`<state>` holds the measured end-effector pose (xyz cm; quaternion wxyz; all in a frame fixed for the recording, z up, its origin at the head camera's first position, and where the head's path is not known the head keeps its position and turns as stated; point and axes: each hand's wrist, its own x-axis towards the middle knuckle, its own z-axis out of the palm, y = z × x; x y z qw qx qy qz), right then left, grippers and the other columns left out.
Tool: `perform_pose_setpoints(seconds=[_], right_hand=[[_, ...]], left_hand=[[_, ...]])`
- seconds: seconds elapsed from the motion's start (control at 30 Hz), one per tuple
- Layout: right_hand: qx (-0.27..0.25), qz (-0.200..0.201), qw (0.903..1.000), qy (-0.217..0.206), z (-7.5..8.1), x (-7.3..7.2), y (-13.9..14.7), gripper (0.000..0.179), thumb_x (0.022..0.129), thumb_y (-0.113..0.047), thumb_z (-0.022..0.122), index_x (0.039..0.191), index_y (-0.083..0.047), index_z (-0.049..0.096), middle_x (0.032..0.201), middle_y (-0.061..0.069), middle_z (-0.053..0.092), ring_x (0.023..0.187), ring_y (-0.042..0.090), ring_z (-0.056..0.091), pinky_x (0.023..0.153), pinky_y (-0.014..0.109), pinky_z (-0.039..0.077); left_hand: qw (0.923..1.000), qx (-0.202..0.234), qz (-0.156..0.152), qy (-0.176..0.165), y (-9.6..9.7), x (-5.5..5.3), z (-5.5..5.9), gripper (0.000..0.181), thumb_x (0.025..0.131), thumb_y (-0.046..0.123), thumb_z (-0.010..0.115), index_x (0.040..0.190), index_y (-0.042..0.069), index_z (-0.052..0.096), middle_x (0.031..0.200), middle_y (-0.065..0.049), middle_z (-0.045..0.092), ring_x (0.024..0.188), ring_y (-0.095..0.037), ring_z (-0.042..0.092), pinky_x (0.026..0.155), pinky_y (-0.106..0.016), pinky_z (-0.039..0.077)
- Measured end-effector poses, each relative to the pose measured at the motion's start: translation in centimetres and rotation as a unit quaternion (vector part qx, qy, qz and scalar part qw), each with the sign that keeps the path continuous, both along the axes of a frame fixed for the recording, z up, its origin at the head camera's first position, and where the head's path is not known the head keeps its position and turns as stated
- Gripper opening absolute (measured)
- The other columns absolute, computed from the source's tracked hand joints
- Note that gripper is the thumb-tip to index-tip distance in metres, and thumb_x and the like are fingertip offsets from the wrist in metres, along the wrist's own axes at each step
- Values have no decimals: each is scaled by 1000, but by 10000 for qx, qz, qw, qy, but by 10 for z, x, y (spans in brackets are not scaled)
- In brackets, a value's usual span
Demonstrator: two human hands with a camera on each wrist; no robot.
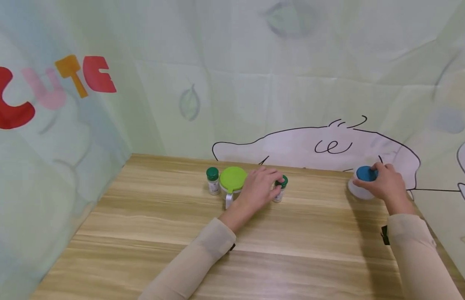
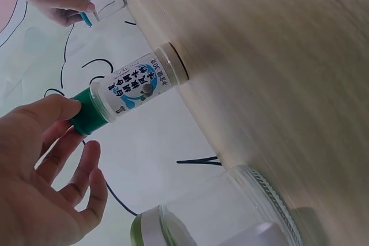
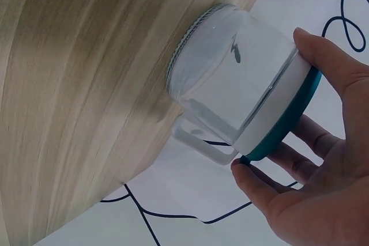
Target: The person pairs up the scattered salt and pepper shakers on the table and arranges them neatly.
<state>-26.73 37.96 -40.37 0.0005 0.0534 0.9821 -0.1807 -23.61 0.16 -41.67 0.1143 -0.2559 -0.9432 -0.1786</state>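
At the middle of the table, my left hand (image 1: 258,188) pinches the green cap of a small seasoning bottle (image 2: 138,84) between thumb and fingers. The bottle is clear, with a white and blue label, and its base is at the tabletop. Over on the right, my right hand (image 1: 387,183) grips the blue-topped lid of a clear glass jar (image 3: 230,73), thumb and fingers spread around the lid's rim. The jar stands upright and has a pale handle (image 3: 202,142) on its side.
Left of my left hand stands a jar with a lime-green lid (image 1: 233,179) and a handle. Beside it is another green-capped seasoning bottle (image 1: 213,181). A printed curtain (image 1: 232,96) rises behind the wooden table (image 1: 172,225).
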Motion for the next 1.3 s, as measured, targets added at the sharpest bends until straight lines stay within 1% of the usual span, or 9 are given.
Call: perform_pose_setpoints(seconds=[0.1,0.23,0.4,0.63,0.67,0.77,0.9,1.13,1.3], right_hand=[[-40,-13,10000,-62,1,2,-1,88,95,-47,74,142,17,35,139,44,33,114,63,41,97,78,44],[-36,-1,9999,-161,4,5,1,92,96,-47,73,144,20,31,141,46,31,117,63,41,98,79,43],[-28,55,9997,-257,7,6,1,93,97,-46,72,144,21,30,140,47,29,116,63,41,98,78,44],[-438,-340,9966,-614,4,4,-5,101,98,-56,68,157,10,21,154,50,8,121,68,36,101,81,41],[-449,-347,9965,-610,3,4,-5,102,98,-57,67,158,9,20,154,51,7,122,69,36,100,81,41],[-426,-379,9968,-559,0,6,-6,102,99,-59,65,161,7,17,152,53,12,124,71,36,99,82,41],[-482,-480,9965,-488,-4,6,-8,104,100,-56,64,162,7,11,149,55,16,128,71,33,101,82,40],[-635,-727,9939,-532,-6,3,-9,117,99,-53,68,162,10,-8,151,55,9,130,73,29,106,83,35],[-749,-754,9938,-325,-8,3,-7,120,96,-52,72,163,8,-9,154,52,3,131,71,22,103,85,35]], left_hand=[[9999,-156,10,46,1,1,1,14,99,26,76,113,23,76,122,8,74,116,-17,65,104,-38,53],[9995,-295,-80,115,3,2,2,15,100,27,74,115,24,75,124,8,73,117,-17,64,104,-39,54],[9996,-215,-154,137,3,2,0,14,100,26,75,114,23,75,122,8,73,115,-16,65,103,-38,54],[9994,-58,-232,232,-2,1,-2,11,98,23,76,109,20,75,117,7,74,115,-15,69,104,-35,54],[9994,-55,-241,239,-2,1,-2,12,98,22,77,109,20,75,116,7,74,114,-15,69,104,-35,54],[9994,-40,-258,248,-4,2,-2,12,98,22,77,110,20,75,117,7,75,114,-15,69,103,-35,54],[9992,-29,-250,298,-4,2,-2,13,98,21,76,111,21,74,118,7,74,113,-15,68,102,-34,54],[9989,-158,-177,413,-4,3,-3,14,99,24,76,113,22,74,122,9,74,104,-14,62,94,-32,54],[9987,-235,-148,438,-4,4,-5,15,100,26,74,114,24,73,122,10,73,102,-14,58,88,-30,51]])
